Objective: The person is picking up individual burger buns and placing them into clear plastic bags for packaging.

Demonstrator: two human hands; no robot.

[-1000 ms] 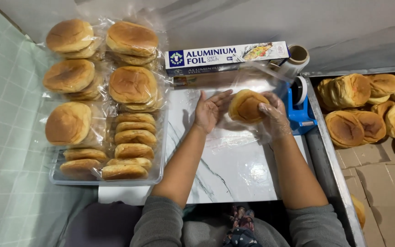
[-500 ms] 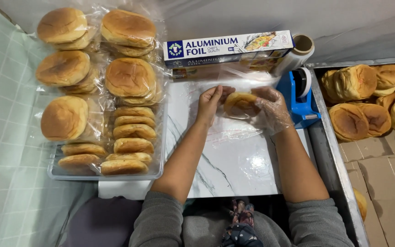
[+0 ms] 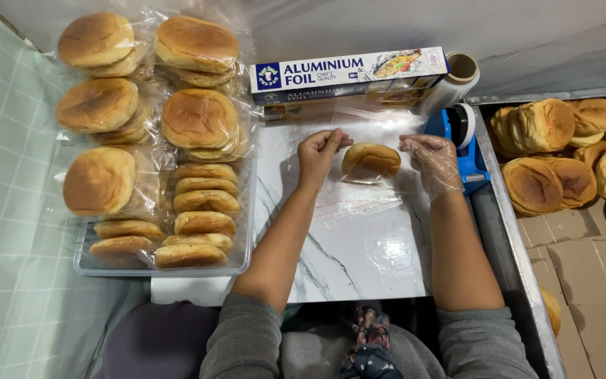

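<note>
Golden-brown bun (image 3: 371,160), white grey-veined marble board (image 3: 359,245), blue tape dispenser (image 3: 466,144).

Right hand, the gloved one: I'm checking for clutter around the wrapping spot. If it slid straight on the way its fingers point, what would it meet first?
The right hand points up the board and slightly left. It would probably first reach the clear film stretched from the foil box; the bun lies beside that line. Depth is hard to judge.
</note>
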